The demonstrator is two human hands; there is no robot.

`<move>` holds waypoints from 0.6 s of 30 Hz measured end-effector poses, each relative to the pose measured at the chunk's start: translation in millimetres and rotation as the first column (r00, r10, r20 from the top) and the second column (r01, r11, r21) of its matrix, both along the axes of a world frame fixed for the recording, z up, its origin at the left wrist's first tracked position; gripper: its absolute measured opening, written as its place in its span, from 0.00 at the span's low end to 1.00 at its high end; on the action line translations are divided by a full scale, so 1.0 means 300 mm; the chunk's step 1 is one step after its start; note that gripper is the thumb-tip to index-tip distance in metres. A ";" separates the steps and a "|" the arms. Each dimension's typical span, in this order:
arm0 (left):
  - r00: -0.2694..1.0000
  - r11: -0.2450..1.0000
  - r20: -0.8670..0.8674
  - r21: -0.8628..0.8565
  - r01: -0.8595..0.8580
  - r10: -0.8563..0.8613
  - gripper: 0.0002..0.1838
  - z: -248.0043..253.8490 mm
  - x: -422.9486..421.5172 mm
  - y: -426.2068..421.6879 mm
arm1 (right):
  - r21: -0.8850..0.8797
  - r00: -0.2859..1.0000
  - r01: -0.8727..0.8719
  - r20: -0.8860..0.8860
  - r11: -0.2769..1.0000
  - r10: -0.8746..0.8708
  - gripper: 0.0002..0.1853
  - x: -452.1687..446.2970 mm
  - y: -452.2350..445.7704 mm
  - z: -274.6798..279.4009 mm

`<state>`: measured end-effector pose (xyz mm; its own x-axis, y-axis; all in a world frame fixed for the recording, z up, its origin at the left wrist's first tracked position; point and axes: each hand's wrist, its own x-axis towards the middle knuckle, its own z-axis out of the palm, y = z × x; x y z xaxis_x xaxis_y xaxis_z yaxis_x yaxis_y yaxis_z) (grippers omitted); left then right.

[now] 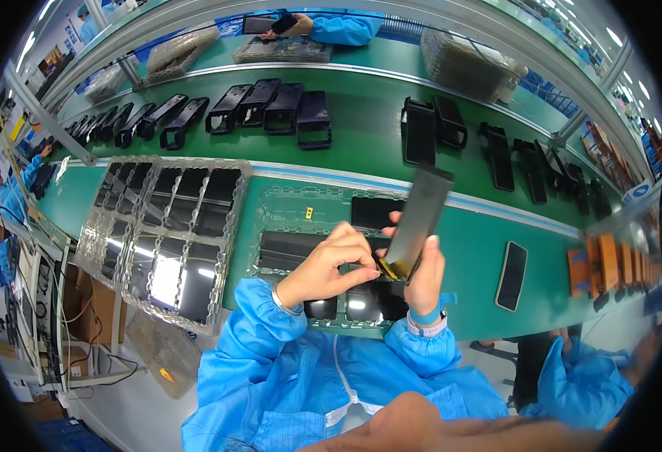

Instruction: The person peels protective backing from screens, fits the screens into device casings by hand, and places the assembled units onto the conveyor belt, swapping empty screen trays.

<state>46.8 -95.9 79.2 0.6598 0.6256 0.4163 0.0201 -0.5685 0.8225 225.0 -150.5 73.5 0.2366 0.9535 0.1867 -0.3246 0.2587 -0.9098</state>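
Observation:
My right hand (424, 282) is wrapped round the lower part of a dark flat panel (425, 211), which stands tilted up with a yellow and black piece at its lower end. Against that lower end, my left hand (332, 265) has its thumb and fingertips pinched together; what they hold is too small to name. Below both hands lies a clear plastic tray (271, 197) with dark screens in its compartments. A small yellow piece (309, 213) lies in the tray's upper left compartment.
Stacked clear trays of dark screens (184, 241) stand at the left. A phone (511, 276) lies on the green table (474, 301) at the right. Black frames (314, 120) line the green belt (361, 113) behind. Orange holders (602, 260) stand far right. Co-workers in blue are nearby.

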 end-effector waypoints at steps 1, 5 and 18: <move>0.997 0.987 0.001 -0.139 0.077 -0.078 0.05 0.000 -0.005 -0.003 | 0.012 0.994 0.105 -0.043 0.994 -0.104 0.29 0.000 0.010 -0.003; 0.988 0.895 -0.150 -0.433 -0.103 0.041 0.08 -0.078 -0.053 0.066 | 0.005 0.889 0.407 -0.235 0.914 -0.394 0.31 0.078 0.033 -0.026; 0.271 0.735 -0.706 0.508 -0.450 0.654 0.24 -0.222 -0.175 0.403 | -0.019 0.935 0.228 -0.275 0.973 -0.224 0.33 0.108 -0.003 -0.019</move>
<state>-5.7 25.1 12.6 0.2510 0.9663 0.0568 0.9613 -0.2557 0.1030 257.3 -151.4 67.6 0.4893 0.8668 0.0960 -0.4918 0.3652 -0.7904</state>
